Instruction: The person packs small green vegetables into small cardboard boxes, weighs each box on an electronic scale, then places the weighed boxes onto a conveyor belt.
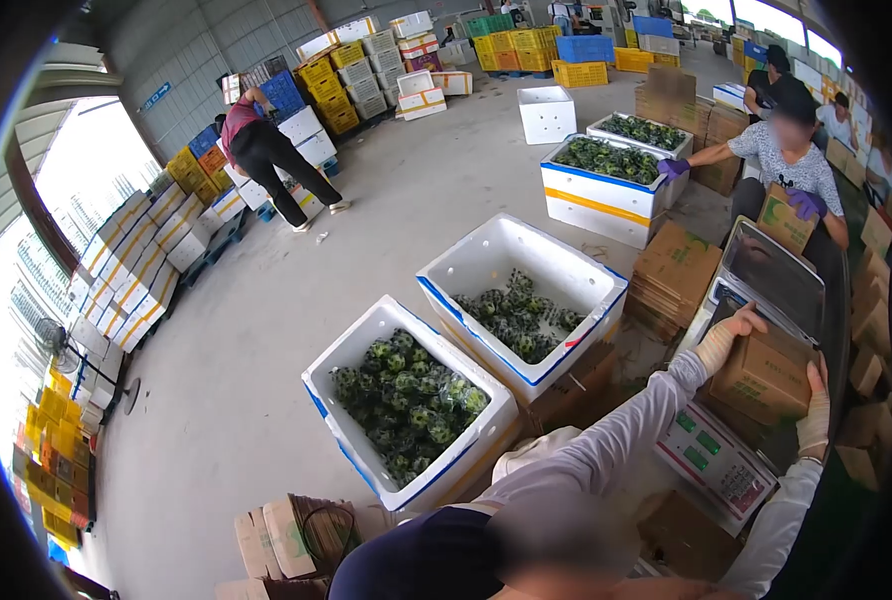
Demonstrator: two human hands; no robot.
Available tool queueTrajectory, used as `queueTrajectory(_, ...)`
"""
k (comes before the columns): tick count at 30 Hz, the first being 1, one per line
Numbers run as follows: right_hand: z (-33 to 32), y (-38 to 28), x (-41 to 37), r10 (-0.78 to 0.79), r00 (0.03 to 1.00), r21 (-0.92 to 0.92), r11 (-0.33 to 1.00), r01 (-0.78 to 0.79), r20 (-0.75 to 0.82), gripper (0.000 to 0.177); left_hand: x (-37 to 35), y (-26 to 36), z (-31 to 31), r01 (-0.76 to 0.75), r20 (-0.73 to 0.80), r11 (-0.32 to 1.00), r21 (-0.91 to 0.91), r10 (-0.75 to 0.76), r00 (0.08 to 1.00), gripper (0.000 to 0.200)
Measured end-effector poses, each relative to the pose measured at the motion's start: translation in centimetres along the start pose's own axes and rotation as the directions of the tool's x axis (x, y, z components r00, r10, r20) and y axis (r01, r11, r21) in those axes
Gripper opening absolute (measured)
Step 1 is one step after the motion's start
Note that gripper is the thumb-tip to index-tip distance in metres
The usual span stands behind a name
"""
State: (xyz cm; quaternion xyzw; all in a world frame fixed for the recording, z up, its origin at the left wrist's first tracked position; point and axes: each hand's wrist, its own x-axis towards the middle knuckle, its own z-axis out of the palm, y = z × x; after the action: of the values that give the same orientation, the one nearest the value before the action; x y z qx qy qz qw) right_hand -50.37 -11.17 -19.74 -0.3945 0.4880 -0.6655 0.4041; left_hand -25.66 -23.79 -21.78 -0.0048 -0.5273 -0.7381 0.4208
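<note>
A small brown cardboard box [762, 376] is between my two hands, above or on a weighing scale [704, 455] with lit green digits. My left hand [734, 334] grips the box's far left edge, fingers over its top. On the opposite side, my right hand [815, 400] presses flat along the box wall. Beige wraps cover both wrists. Left of my arm stand two white foam boxes, a nearer one [328, 408] and a farther one [444, 262], each holding green fruit [406, 385] in clear wrapping. What is inside the cardboard box is hidden.
Folded cardboard [671, 275] is stacked beyond the scale. A co-worker [788, 165] in purple gloves sits by another fruit-filled foam box [606, 200]. Another person [271, 155] bends at the left near stacked white boxes [131, 265]. Flattened cartons [291, 540] lie at lower left.
</note>
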Motion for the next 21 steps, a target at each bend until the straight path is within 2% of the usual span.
queueTrajectory(1, -0.3, 0.2, 0.0, 0.016, 1.0, 0.049, 0.999, -0.016, -0.011, 0.05, -0.3, -0.1, 0.4, 0.071, -0.008, 0.968, -0.239, -0.075, 0.997, 0.072)
queueTrajectory(2, -0.8, 0.4, 0.3, 0.021, 1.0, 0.042, 0.999, -0.021, -0.008, 0.05, -0.5, -0.4, 0.9, 0.067, -0.013, 0.967, -0.245, -0.072, 0.997, 0.072)
queueTrajectory(3, -1.2, 0.8, 0.8, 0.059, 0.997, 0.087, 0.994, -0.063, 0.046, 0.05, -0.6, -0.7, 1.5, 0.126, -0.173, 0.989, 0.082, -0.11, 0.979, 0.087)
queueTrajectory(4, -1.6, 1.0, 0.9, 0.087, 0.992, 0.131, 0.987, -0.098, 0.087, 0.051, -0.5, -1.2, 2.1, 0.224, -0.318, 0.895, 0.386, -0.099, 0.943, 0.103)
queueTrajectory(5, -0.8, 0.7, 0.5, 0.071, 0.991, 0.129, 0.988, -0.085, 0.11, 0.05, -0.6, -1.8, 1.4, 0.391, -0.402, 0.819, 0.42, -0.218, 0.889, 0.119)
queueTrajectory(6, -0.5, 0.4, 0.0, 0.047, 0.995, 0.115, 0.992, -0.057, 0.09, 0.049, -0.2, -2.8, 0.8, 0.395, -0.396, 0.831, 0.391, -0.236, 0.887, 0.116)
queueTrajectory(7, -0.5, 0.5, -0.3, 0.051, 0.996, 0.104, 0.993, -0.058, 0.072, 0.049, -1.6, 0.5, 2.6, 0.401, -0.381, 0.83, 0.388, -0.252, 0.889, 0.112)
queueTrajectory(9, 1.9, -2.0, -3.2, 0.068, 0.998, 0.141, 0.988, -0.068, 0.006, 0.05, -2.3, 0.9, 2.9, 0.335, -0.303, 0.861, 0.382, -0.226, 0.926, 0.1)
queueTrajectory(10, 1.5, -1.8, -3.9, 0.006, 1.0, 0.125, 0.992, -0.009, 0.025, 0.052, -2.9, 1.5, 3.7, 0.33, -0.267, 0.885, 0.327, -0.249, 0.931, 0.098)
queueTrajectory(11, 1.9, -2.5, -5.0, 0.011, 1.0, 0.15, 0.989, -0.006, -0.028, 0.055, -3.5, 3.8, 6.7, 0.261, -0.161, 0.95, 0.171, -0.234, 0.959, 0.089)
queueTrajectory(12, 1.1, -1.9, -5.3, -0.009, 1.0, 0.161, 0.987, 0.013, -0.029, 0.057, -2.9, 1.9, 5.2, 0.299, -0.203, 0.934, 0.197, -0.259, 0.944, 0.096)
queueTrajectory(13, 0.9, -1.8, -5.9, -0.02, 0.999, 0.15, 0.988, 0.025, -0.031, 0.057, -3.0, 2.3, 6.3, 0.267, -0.169, 0.955, 0.132, -0.244, 0.955, 0.098)
queueTrajectory(14, -0.1, -1.0, -5.9, 0.067, 0.997, 0.177, 0.982, -0.06, -0.031, 0.059, -3.2, 2.5, 7.1, 0.28, -0.207, 0.957, 0.075, -0.26, 0.943, 0.091)
queueTrajectory(15, 1.3, -3.8, -7.9, 0.238, 0.951, -0.055, 0.966, -0.253, -0.199, 0.059, -3.1, 2.4, 7.0, 0.298, -0.216, 0.953, 0.055, -0.28, 0.935, 0.082)
queueTrajectory(16, 1.6, -4.4, -8.8, 0.238, 0.957, -0.086, 0.963, -0.254, -0.169, 0.058, -3.3, 2.2, 6.8, 0.314, -0.245, 0.949, 0.042, -0.295, 0.924, 0.074)
queueTrajectory(17, 1.3, -3.9, -9.2, 0.255, 0.955, -0.013, 0.966, -0.26, -0.155, 0.058, -3.5, 2.1, 7.1, 0.337, -0.249, 0.941, 0.001, -0.326, 0.912, 0.071)
queueTrajectory(18, 2.2, -5.0, -11.4, 0.245, 0.956, -0.086, 0.962, -0.261, -0.162, 0.057, -3.6, 2.4, 6.9, 0.354, -0.26, 0.935, -0.032, -0.35, 0.9, 0.069)
queueTrajectory(19, 2.1, -4.2, -13.2, 0.09, 0.976, -0.34, 0.928, -0.155, -0.199, 0.055, -3.0, 1.7, 4.9, 0.363, -0.23, 0.931, -0.025, -0.359, 0.905, 0.069)
queueTrajectory(20, 1.9, -3.2, -15.2, -0.062, 0.98, -0.58, 0.812, -0.062, -0.191, 0.053, -2.2, -0.3, 2.3, 0.403, -0.262, 0.913, -0.059, -0.404, 0.876, 0.067)
queueTrajectory(21, 2.7, -3.4, -18.3, -0.163, 0.962, -0.57, 0.821, 0.01, -0.219, 0.048, -1.7, -1.7, 1.5, 0.442, -0.298, 0.892, -0.097, -0.45, 0.842, 0.065)
